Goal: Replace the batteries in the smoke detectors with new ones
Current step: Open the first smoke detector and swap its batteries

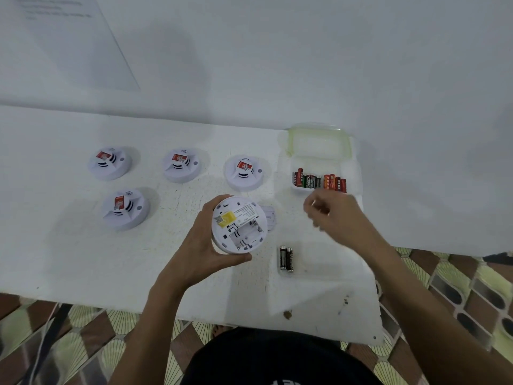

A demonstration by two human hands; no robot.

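Observation:
My left hand (204,245) grips a white smoke detector (239,225), turned back-up above the table, with its battery bay showing no batteries. Beside it on the table lie two black batteries (286,258) and a small white cover (269,216). My right hand (331,213) hovers blurred, fingers loosely curled, just in front of a white container (298,189) holding several red and dark batteries (319,182). Whether those fingers hold anything is unclear. Several more detectors sit face-up: one at the back left (109,163), one at the back middle (181,164), one at the back right (244,172), and one in front on the left (125,209).
The white table (83,259) stands against a white wall. A clear green-rimmed lid (319,140) leans behind the battery container. The table's front edge runs close to my body, with patterned floor tiles (458,287) below and to the right.

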